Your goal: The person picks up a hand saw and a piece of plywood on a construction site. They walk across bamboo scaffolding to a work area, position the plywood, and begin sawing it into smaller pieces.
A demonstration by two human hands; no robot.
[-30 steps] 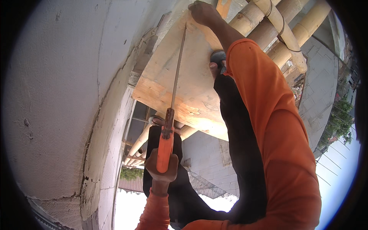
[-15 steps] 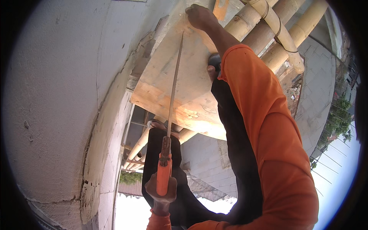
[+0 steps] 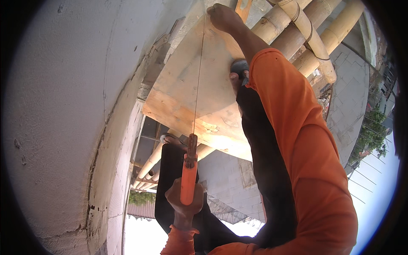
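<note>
One broad plastered wall point(image 3: 63, 119) fills the left; beside it a plywood board point(image 3: 191, 93) sits braced by bamboo poles point(image 3: 297, 25). The right hand point(image 3: 223, 17) presses flat at the board's far end, though its fingers are hard to read. The left hand point(image 3: 185, 202) is wrapped tight round the orange handle of a saw point(image 3: 189, 174), its thin blade lying along the board. Judging by this, long even strokes with the blade kept true would cut cleanest.

No packages, labels, signs or screens in view.
</note>
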